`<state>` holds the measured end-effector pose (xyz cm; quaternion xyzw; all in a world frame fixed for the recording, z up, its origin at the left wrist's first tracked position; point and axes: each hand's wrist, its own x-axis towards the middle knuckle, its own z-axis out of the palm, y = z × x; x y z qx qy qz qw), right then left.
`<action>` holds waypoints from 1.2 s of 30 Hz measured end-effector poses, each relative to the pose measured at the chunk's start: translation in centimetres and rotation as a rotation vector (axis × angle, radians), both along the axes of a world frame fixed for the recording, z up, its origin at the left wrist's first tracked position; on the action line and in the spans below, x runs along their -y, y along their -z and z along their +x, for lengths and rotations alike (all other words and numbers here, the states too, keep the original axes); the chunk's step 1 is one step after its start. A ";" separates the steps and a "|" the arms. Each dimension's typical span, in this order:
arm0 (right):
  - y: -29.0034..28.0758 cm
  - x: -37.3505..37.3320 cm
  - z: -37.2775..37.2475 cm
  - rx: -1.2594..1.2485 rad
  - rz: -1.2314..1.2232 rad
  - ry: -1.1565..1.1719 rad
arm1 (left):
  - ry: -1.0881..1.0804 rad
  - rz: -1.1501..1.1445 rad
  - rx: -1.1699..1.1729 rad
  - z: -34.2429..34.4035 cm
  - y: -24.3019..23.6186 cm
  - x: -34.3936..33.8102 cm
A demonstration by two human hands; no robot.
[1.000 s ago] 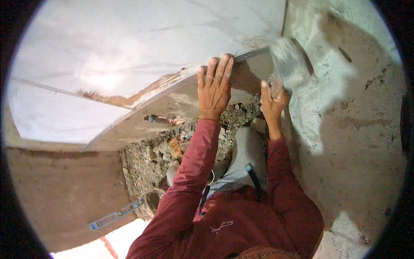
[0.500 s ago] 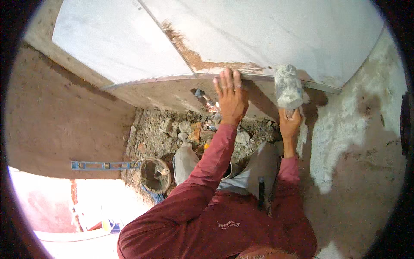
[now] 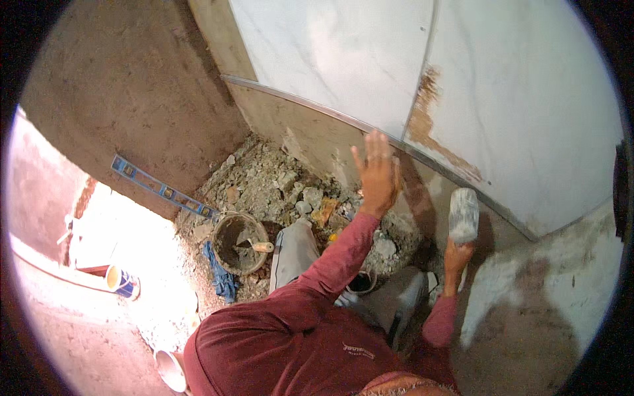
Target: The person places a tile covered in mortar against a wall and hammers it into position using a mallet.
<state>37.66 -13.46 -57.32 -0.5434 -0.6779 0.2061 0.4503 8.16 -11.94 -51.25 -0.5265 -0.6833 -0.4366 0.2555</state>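
Observation:
My left hand (image 3: 379, 175) is raised with fingers stretched out, its fingertips at the metal strip (image 3: 300, 102) along the lower edge of the wall tiles. Whether they touch the strip I cannot tell. My right hand (image 3: 457, 261) is wrapped round the handle of a mallet (image 3: 464, 214). The mallet's thick head is smeared whitish and stands upright just below the strip. Above are two large white tiles, the left tile (image 3: 330, 49) and the right tile (image 3: 528, 112), meeting at a narrow joint. Brown mortar (image 3: 426, 125) stains the right tile's corner by that joint.
Rubble (image 3: 284, 178) covers the ground along the wall. A bucket (image 3: 218, 231) to my left holds mortar and a trowel (image 3: 262, 247). A blue spirit level (image 3: 162, 189) leans by it, with a blue cloth (image 3: 224, 280) below. A small pail (image 3: 122, 282) lies farther left.
The view has swung left, so the wall and tiles now sit farther right and slanted. The mallet in my right hand has dropped away from the tile edge; my left hand stays by the strip.

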 end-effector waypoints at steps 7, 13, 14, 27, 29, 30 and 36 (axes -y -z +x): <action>-4.7 3.9 -14.3 -0.038 -0.277 -0.187 | 0.004 0.154 0.411 -26.1 -3.9 -1.6; -10.5 5.6 -30.2 -0.028 -0.319 -0.374 | 0.007 0.034 0.285 -40.5 1.2 -1.9; -10.8 5.0 -33.9 -0.012 -0.321 -0.404 | -0.025 0.039 0.295 -43.3 1.9 -1.1; -18.6 0.5 -59.5 0.644 0.349 -0.558 | 0.304 0.326 0.469 -53.0 1.8 -3.8; -16.1 1.0 -54.4 0.692 0.469 -0.672 | 0.204 -0.084 0.554 -47.9 -1.4 -0.1; -16.7 1.8 -53.2 0.738 0.621 -0.680 | 0.102 -0.129 0.557 -47.4 -2.4 2.5; -22.2 1.4 -37.5 0.636 0.769 -0.482 | 0.021 0.016 -0.001 -39.3 -9.8 -1.5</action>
